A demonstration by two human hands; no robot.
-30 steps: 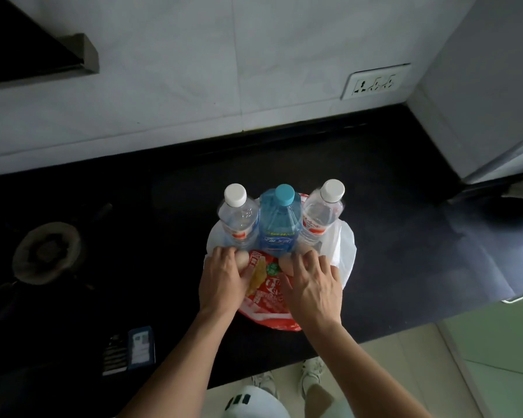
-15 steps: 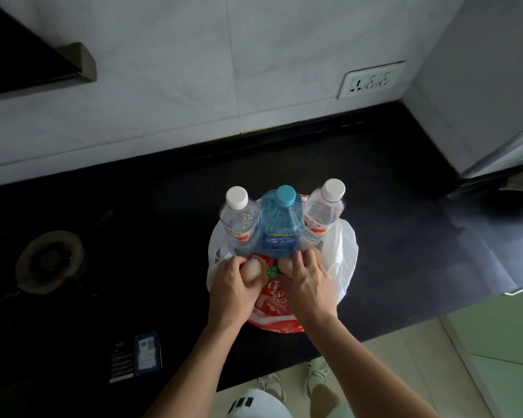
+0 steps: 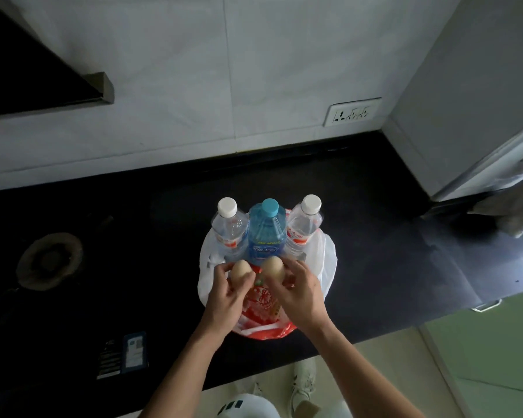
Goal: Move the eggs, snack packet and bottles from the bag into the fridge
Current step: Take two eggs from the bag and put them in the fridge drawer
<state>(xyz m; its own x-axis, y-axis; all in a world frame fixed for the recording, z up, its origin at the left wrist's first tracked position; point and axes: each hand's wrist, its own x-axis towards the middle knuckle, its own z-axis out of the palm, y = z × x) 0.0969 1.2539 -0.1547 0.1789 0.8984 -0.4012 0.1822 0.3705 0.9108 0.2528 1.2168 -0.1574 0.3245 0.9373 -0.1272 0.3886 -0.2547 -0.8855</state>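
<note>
A white plastic bag lies spread on the black counter. In it stand two clear bottles with white caps, one on the left and one on the right, with a blue bottle between them. A red snack packet lies at the bag's near side. My left hand holds a pale egg just above the packet. My right hand holds a second egg beside it.
The grey fridge stands at the right, with a crumpled cloth at its foot. A gas burner sits at the left, a small card near the counter's front edge. A wall socket is behind.
Both hands reached into the bag, closed on an egg each and lifted them up above the snack packet. The bottles stayed put.
</note>
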